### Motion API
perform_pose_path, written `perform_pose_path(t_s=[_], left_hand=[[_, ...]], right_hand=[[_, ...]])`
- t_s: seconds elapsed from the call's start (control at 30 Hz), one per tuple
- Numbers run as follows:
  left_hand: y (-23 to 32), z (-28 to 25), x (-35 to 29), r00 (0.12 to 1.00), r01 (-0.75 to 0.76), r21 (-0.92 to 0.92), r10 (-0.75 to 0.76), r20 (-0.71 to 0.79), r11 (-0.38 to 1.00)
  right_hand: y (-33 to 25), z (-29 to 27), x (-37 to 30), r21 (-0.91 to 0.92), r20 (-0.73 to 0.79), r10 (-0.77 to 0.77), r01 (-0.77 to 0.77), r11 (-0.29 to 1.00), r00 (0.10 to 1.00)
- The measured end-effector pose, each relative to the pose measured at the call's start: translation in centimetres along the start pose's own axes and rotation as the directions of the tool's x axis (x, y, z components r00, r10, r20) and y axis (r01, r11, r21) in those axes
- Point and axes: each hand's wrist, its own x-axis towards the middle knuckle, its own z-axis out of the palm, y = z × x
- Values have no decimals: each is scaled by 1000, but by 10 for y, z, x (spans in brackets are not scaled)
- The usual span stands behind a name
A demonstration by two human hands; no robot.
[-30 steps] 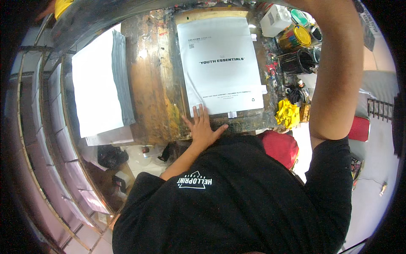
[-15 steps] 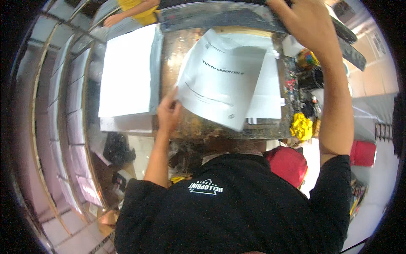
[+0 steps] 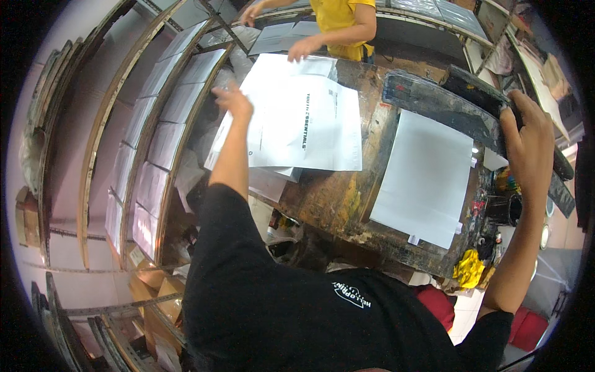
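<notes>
A white plastic mailer with black print (image 3: 310, 133) lies across the stack of white mailers (image 3: 224, 146) at the left of the bench, its right part hanging past the stack. My left hand (image 3: 235, 104) is just beyond the stack's left side, fingers apart and slightly blurred, holding nothing. My right hand (image 3: 527, 133) is wrapped round the edge of a dark, ink-stained printing frame (image 3: 477, 90), which is tilted up at the back right. Below the frame, a blank white mailer (image 3: 424, 180) lies flat on the worn wooden bench (image 3: 334, 198), between small white tabs.
A person in a yellow shirt (image 3: 341, 25) stands across the bench, one hand (image 3: 305, 47) near the stack's far edge. Racks holding white mailers (image 3: 167, 136) run along my left. A crumpled yellow cloth (image 3: 469, 270) and a black container (image 3: 503, 209) sit at the right.
The printed mailer has moved left from the print spot onto the stack, and my left hand has let go of it. My view has turned left; my right hand remains at the frame.
</notes>
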Motion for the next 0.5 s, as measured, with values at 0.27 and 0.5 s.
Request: perform_pose_path(t_s=[0.27, 0.5], left_hand=[[184, -260, -257, 609, 676, -575, 788, 84, -461], [119, -221, -366, 136, 982, 0, 715, 686, -186]], right_hand=[[-19, 13, -54, -22, -95, -25, 23, 999, 995], [-1, 97, -211, 95, 538, -149, 115, 989, 830]])
